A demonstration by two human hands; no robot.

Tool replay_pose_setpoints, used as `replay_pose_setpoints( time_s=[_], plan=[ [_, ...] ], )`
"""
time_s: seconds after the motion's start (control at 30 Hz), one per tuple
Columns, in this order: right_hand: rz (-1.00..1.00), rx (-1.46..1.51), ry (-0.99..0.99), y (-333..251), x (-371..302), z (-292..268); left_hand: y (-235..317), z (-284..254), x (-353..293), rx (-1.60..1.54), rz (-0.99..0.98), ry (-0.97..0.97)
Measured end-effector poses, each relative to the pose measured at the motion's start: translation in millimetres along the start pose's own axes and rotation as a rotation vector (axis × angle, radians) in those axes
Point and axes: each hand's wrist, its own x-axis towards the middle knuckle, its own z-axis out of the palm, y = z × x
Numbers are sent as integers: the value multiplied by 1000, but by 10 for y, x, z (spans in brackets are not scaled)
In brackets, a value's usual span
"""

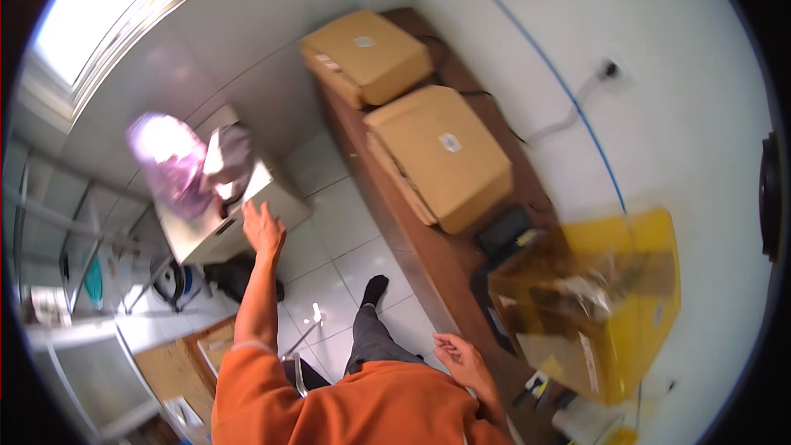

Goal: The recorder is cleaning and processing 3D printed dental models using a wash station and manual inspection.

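Observation:
My left arm stretches forward, and my left hand (264, 229) is open with its fingers apart, at the near edge of a low white cabinet (280, 199). A dark grey-purple cloth or bag (233, 156) lies on the cabinet just beyond my fingertips. Beside it sits a shiny purple plastic bag (177, 169), partly washed out by glare. I cannot tell whether my fingertips touch the cabinet. My right hand (464, 360) hangs low by the edge of a long brown table (387, 189), its fingers loosely bent with nothing visible in them.
Two closed cardboard boxes (441, 152) stand on the table. Nearer, a yellow translucent bag (651, 305) surrounds an open carton (593, 280). A wooden desk (169, 363) and metal racks (78, 239) are at the left. A black-socked foot (375, 288) rests on the tiled floor (325, 288).

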Motion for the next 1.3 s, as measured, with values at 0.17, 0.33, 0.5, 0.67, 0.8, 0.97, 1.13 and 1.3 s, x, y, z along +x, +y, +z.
replay_pose_setpoints(
  time_s=[0.17,0.33,0.5,0.67,0.8,0.97,1.13,1.3],
  plan=[
    [-49,-26,99,302,-407,11,360,453,-1503,-242,140,-416],
    [25,-3,215,864,-1087,-57,900,629,-2676,-398,710,-877],
    [109,241,520,1952,-2325,-25,2088,20,-3430,-583,918,-1242],
    [123,500,887,2846,-3415,198,3213,-1095,-4310,-455,982,-1429],
    [214,668,1101,3137,-4092,283,4019,-1852,-5000,-383,999,-1745],
    [296,736,1330,3429,-4664,95,4842,-2673,-5773,-421,1267,-1930],
    [112,763,1697,3621,-5348,-457,5352,-2789,-6510,-633,1348,-2051],
    [-87,809,2103,4170,-6089,-1179,5733,-2679,-7269,-742,1196,-2205]
  ],
)
